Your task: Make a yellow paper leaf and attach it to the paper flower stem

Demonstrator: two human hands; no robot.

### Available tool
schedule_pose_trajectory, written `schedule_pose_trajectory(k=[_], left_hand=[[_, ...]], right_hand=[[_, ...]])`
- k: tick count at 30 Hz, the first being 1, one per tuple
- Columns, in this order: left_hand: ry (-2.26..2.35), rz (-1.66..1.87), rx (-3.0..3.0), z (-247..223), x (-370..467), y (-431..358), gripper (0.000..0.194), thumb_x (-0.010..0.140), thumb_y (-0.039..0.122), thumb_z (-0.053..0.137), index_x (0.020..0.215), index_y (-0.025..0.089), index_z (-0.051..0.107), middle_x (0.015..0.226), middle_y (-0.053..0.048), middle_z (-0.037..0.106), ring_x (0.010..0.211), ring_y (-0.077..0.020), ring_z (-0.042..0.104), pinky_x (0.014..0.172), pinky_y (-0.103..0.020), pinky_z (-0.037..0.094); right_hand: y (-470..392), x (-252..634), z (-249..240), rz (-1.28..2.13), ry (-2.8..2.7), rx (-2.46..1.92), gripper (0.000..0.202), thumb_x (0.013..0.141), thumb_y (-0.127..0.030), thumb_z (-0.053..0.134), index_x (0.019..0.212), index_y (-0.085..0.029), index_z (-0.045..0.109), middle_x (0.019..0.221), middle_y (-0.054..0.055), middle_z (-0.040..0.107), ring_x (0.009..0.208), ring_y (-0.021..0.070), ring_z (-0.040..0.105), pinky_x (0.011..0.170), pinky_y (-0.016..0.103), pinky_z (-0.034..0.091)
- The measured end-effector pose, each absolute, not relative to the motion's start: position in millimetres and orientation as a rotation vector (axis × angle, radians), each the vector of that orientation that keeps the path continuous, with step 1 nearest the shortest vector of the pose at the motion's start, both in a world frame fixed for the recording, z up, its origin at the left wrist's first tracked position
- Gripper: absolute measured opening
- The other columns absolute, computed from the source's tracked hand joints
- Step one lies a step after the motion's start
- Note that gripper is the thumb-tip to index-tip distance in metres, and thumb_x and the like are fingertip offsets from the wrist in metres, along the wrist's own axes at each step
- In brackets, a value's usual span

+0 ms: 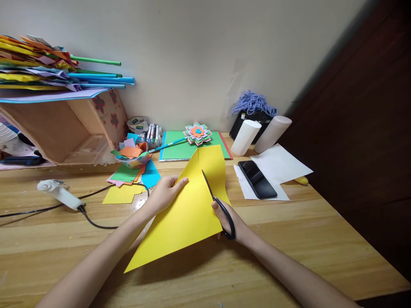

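A large sheet of yellow paper point(180, 222) is held tilted above the table in front of me. My left hand point(168, 191) pinches its left edge, thumb on top and the other fingers hidden beneath. Black-handled scissors point(227, 220) are in my right hand point(229, 218), at the sheet's right side. One dark blade lies over the paper, pointing away from me; the other blade is hidden under it. A cut runs from the sheet's near right edge up to the scissors, and a fold or crease shows near the far tip.
A white glue gun point(59, 193) with a black cable lies left, near paper scraps point(123, 173) and a bowl point(135, 160). Behind are a paper flower point(197, 133) on green sheets point(173, 147) and markers point(154, 133). Right are a phone point(257, 179), white rolls point(246, 137) and blue-purple yarn point(253, 102).
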State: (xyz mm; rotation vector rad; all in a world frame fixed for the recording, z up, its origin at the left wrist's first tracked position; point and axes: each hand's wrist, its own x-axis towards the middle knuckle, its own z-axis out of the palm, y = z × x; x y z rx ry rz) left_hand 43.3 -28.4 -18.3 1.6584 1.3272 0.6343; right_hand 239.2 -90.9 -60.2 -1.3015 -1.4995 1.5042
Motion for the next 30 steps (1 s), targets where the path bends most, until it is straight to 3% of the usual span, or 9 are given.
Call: schedule_pose_trajectory(k=[9,11,13,15,17,24,30], left_hand=[[1.292,0.612,1.487,-18.7,43.7,-29.1,0.046,0.074,0.059,0.046,0.073,0.014,0.058,0.067,-0.003,0.065,0.057,-0.0187,0.059,0.045,-0.022,0.038],[1.296,0.591,1.463,-16.6,44.9,-30.9,0.046,0.073,0.059,0.047,0.072,0.014,0.059,0.067,-0.004,0.065,0.056,-0.0192,0.060,0.044,-0.022,0.038],[1.303,0.565,1.460,-15.1,46.2,-33.3,0.047,0.072,0.060,0.048,0.070,0.014,0.059,0.065,-0.004,0.065,0.055,-0.0191,0.059,0.043,-0.022,0.037],[1.286,0.546,1.462,-15.0,47.4,-35.4,0.048,0.072,0.060,0.048,0.071,0.014,0.060,0.066,-0.004,0.065,0.055,-0.0190,0.059,0.042,-0.022,0.037],[1.262,0.544,1.455,-16.3,48.2,-36.6,0.048,0.072,0.060,0.048,0.076,0.014,0.062,0.069,-0.005,0.066,0.057,-0.0193,0.060,0.043,-0.022,0.037],[1.241,0.548,1.429,-19.8,48.7,-35.7,0.048,0.072,0.060,0.049,0.078,0.014,0.062,0.072,-0.006,0.067,0.058,-0.0199,0.061,0.044,-0.023,0.039],[1.257,0.548,1.429,-20.3,49.6,-35.0,0.046,0.072,0.059,0.049,0.075,0.015,0.061,0.070,-0.005,0.067,0.057,-0.0188,0.061,0.045,-0.023,0.040]], right_hand=[[-90.2,240.4,-63.8,1.543,-1.488,-1.282,0.057,0.077,-0.068,0.035,0.094,-0.016,0.049,0.058,-0.002,0.053,0.033,0.0098,0.049,0.030,0.022,0.041],[-90.0,241.1,-61.5,1.555,-1.509,-1.201,0.059,0.081,-0.066,0.029,0.101,-0.015,0.051,0.065,0.003,0.060,0.043,0.0140,0.056,0.043,0.027,0.049],[-90.2,241.7,-57.2,1.556,-1.520,-1.091,0.059,0.085,-0.061,0.023,0.109,-0.015,0.052,0.082,0.008,0.065,0.066,0.0198,0.064,0.065,0.034,0.053],[-90.4,242.2,-52.9,1.557,-1.506,-1.018,0.058,0.087,-0.058,0.021,0.114,-0.016,0.051,0.100,0.011,0.064,0.089,0.0240,0.062,0.082,0.038,0.048],[-90.5,242.5,-50.7,1.565,-1.484,-1.013,0.058,0.088,-0.057,0.022,0.118,-0.016,0.050,0.110,0.012,0.062,0.100,0.0264,0.058,0.088,0.040,0.045],[-88.0,242.7,-58.9,1.489,-1.510,-1.059,0.058,0.086,-0.059,0.026,0.116,-0.016,0.051,0.111,0.013,0.061,0.103,0.0270,0.056,0.088,0.039,0.044],[-87.1,242.4,-65.6,1.432,-1.504,-1.135,0.058,0.083,-0.061,0.032,0.111,-0.015,0.053,0.091,0.010,0.066,0.084,0.0240,0.062,0.075,0.036,0.049]])
